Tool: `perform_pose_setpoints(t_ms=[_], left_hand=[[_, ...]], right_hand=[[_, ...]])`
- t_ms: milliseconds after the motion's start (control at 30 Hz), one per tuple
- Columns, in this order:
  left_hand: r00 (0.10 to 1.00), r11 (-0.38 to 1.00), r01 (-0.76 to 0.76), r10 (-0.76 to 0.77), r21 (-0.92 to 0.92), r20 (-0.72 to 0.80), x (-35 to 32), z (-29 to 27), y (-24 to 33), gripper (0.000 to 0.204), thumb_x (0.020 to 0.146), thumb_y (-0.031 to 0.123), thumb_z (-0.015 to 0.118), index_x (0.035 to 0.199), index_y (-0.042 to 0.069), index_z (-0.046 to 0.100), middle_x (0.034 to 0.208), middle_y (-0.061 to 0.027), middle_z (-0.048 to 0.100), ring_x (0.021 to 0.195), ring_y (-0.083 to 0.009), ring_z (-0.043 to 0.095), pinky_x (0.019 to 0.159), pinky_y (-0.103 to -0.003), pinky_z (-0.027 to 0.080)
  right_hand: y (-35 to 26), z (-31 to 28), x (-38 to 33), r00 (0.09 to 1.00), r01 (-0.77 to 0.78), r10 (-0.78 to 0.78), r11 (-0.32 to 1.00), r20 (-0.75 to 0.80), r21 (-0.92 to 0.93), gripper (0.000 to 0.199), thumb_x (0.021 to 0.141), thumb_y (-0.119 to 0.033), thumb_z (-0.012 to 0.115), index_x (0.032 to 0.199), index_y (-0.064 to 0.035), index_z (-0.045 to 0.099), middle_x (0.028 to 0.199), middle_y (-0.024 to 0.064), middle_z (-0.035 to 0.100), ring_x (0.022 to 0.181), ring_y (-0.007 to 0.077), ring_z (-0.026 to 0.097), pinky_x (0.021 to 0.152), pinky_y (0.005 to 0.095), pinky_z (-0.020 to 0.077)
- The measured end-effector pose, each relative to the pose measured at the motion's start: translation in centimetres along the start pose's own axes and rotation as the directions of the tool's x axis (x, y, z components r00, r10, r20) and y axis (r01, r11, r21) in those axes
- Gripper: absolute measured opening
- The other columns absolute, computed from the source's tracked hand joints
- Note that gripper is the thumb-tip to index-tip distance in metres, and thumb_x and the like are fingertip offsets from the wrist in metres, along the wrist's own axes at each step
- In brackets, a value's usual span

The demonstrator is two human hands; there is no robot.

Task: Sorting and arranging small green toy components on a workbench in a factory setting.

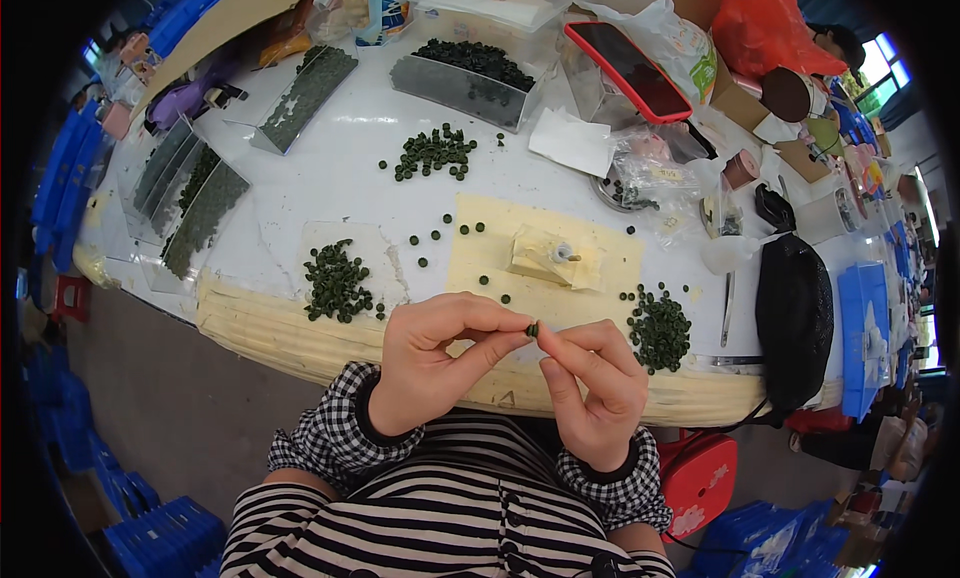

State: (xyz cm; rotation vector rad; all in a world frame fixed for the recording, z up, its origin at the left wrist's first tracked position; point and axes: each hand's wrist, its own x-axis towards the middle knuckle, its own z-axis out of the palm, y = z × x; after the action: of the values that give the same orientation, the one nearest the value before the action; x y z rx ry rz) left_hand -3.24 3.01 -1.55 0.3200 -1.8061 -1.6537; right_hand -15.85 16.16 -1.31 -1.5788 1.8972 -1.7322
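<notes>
Between my left hand (437,356) and my right hand (598,386), at the table's near edge, is a small dark green round piece (532,330). The left thumb and forefinger pinch it from one side. From the other side my right forefinger presses on it, with the right thumb lower and the other fingers curled. A pile of like pieces (338,283) lies beyond my left hand, and another pile (660,328) lies right of my right hand. Just ahead, a block wrapped in yellowish tape (555,258) with a short metal post on top sits on a yellow sheet (475,248).
More green pieces (436,153) lie loose farther back. Clear bins (460,90) of pieces stand at the back and left. A red-cased phone (630,70) leans at the back right. Metal tweezers (727,308) and a black mesh bag (795,318) lie on the right.
</notes>
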Motion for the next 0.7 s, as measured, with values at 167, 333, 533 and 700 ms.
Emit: perform_pose_setpoints(t_ms=[167, 333, 533, 700], left_hand=[[1.0, 0.998, -0.026, 0.026, 0.051, -0.004, -0.02, 0.07, 0.02, 0.019, 0.084, -0.006, 0.069, 0.102, 0.0, 0.071, 0.091, -0.0116, 0.07, 0.081, -0.0145, 0.068, 0.073, -0.024, 0.056], [1.0, 1.0, 0.025, -0.025, -0.003, 0.018, -0.18, -0.06, 0.09, 0.018, 0.085, -0.005, 0.068, 0.102, -0.002, 0.07, 0.094, -0.012, 0.069, 0.084, -0.0145, 0.068, 0.075, -0.025, 0.056], [0.981, 0.952, 0.193, -0.196, -0.237, 0.011, -0.51, 0.15, -0.05, 0.017, 0.086, -0.004, 0.068, 0.103, -0.004, 0.069, 0.097, -0.0124, 0.069, 0.088, -0.0144, 0.068, 0.079, -0.025, 0.056], [0.989, 0.973, 0.145, -0.147, -0.18, 0.003, -0.48, 0.24, -0.15, 0.017, 0.086, -0.004, 0.068, 0.103, -0.004, 0.069, 0.097, -0.0124, 0.069, 0.088, -0.0144, 0.068, 0.079, -0.025, 0.056]], right_hand=[[-0.17, -0.04, 0.05, 1.0, 0.011, -0.011, 1.0, 0.0, -0.026, 0.036, 0.074, 0.007, 0.072, 0.109, -0.0042, 0.073, 0.085, 0.0076, 0.064, 0.072, 0.0193, 0.057, 0.063, 0.0273, 0.0456], [-0.38, -0.06, 0.15, 1.0, 0.019, -0.019, 0.998, -0.004, -0.055, 0.036, 0.074, 0.007, 0.072, 0.108, -0.0039, 0.073, 0.084, 0.0074, 0.063, 0.071, 0.0196, 0.057, 0.062, 0.0277, 0.0453], [-0.27, 0.18, 0.17, 0.998, 0.062, -0.063, 0.994, -0.009, -0.094, 0.036, 0.073, 0.007, 0.072, 0.107, -0.0031, 0.072, 0.083, 0.0072, 0.063, 0.071, 0.0195, 0.057, 0.061, 0.028, 0.0452], [-0.19, 0.06, 0.04, 0.999, 0.034, -0.034, 0.998, -0.001, -0.061, 0.036, 0.073, 0.007, 0.072, 0.108, -0.0027, 0.072, 0.083, 0.0076, 0.064, 0.071, 0.0196, 0.057, 0.062, 0.028, 0.0452]])
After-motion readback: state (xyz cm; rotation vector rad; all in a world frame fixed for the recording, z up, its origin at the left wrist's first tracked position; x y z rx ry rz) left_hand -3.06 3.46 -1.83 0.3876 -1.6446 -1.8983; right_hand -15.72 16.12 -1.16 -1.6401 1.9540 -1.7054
